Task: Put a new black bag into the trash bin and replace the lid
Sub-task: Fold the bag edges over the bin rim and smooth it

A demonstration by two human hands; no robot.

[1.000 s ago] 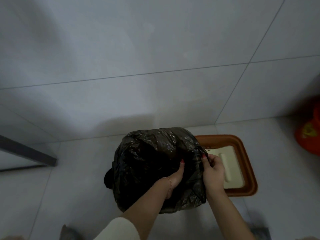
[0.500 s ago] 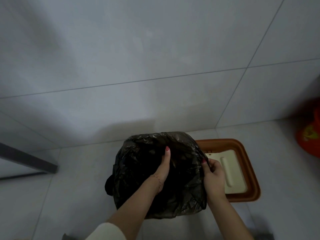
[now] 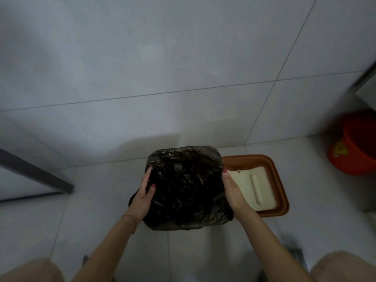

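A black plastic bag point(image 3: 185, 186) covers the whole trash bin, which stands on the tiled floor by the wall; the bin itself is hidden under the bag. My left hand point(image 3: 143, 195) presses flat on the bag's left side, thumb on top of the rim. Pressed along the right side is my right hand point(image 3: 231, 190), fingers straight. Just right of the bin lies the lid point(image 3: 262, 186), brown-rimmed with a cream flap, flat on the floor and partly behind my right hand.
A tiled wall rises right behind the bin. An orange bucket point(image 3: 354, 145) stands at the far right. A dark metal bar point(image 3: 36, 169) runs along the floor on the left. My knees show at the bottom corners.
My left hand has come out of the bag's middle and moved to its left outer side. The right hand has gone from pinching the bag's edge to lying flat on it. The bag now sits smoother over the rim.
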